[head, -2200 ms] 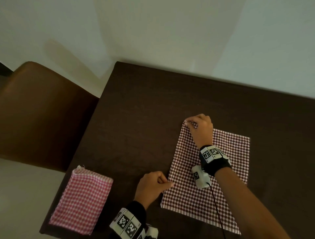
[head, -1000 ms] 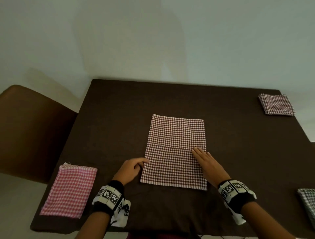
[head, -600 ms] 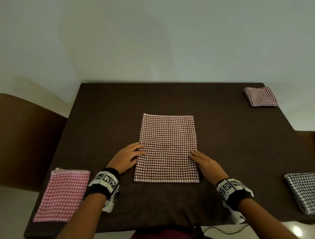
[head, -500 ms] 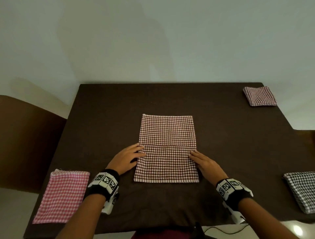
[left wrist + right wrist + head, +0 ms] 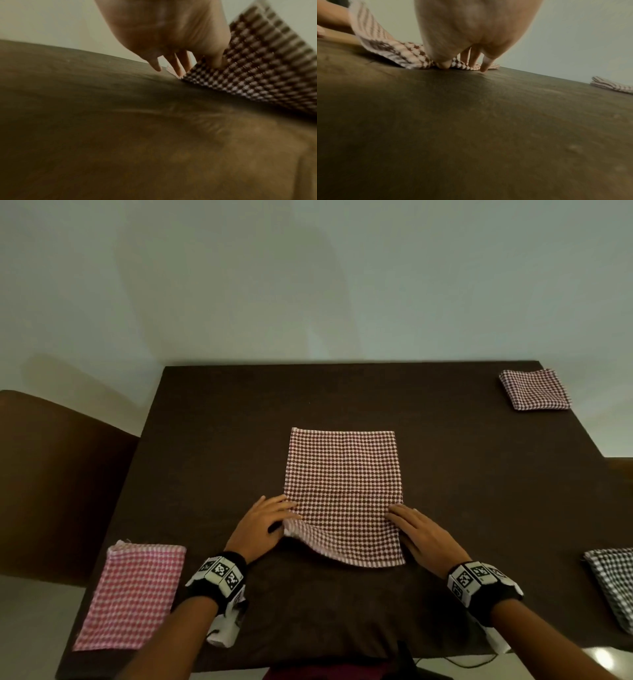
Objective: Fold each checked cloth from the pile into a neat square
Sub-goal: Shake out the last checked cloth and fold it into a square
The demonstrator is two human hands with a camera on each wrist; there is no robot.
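- Head view: brown-and-white checked cloth (image 5: pixel 342 494), folded to a rectangle, lies mid-table on the dark brown table (image 5: pixel 462 474), long side running away from the person.
- Left hand (image 5: pixel 262 525) sits at the cloth's left edge, near the front. Its fingertips lie on top of the cloth and the thumb is tucked below, so it pinches the edge. Near-left corner of the cloth is raised off the table.
- Right hand (image 5: pixel 423 534) lies at the cloth's right edge, fingers straight and flat, tips touching the cloth. It grips nothing that I can see.
- Pink checked cloth (image 5: pixel 132 597) lies folded at the near-left table corner. Small folded brown checked cloth (image 5: pixel 534 389) sits at the far-right corner. Black-and-white checked cloth (image 5: pixel 613 583) at the right edge, cut off by the frame. Brown chair (image 5: pixel 58 484) to the left of the table.
- Left wrist view: left hand (image 5: pixel 171 33) from below, thumb pressed into the lifted cloth (image 5: pixel 257 65), the other fingers extended beyond it. Cloth flap slopes up off the table (image 5: pixel 120 135). Blurry.
- Right wrist view: right hand (image 5: pixel 471 29) with fingertips down on the cloth's (image 5: pixel 412 54) edge, little finger on bare table (image 5: pixel 488 128). Fingers extended, not curled round anything. Folded brown checked cloth (image 5: pixel 611 85) visible far right.
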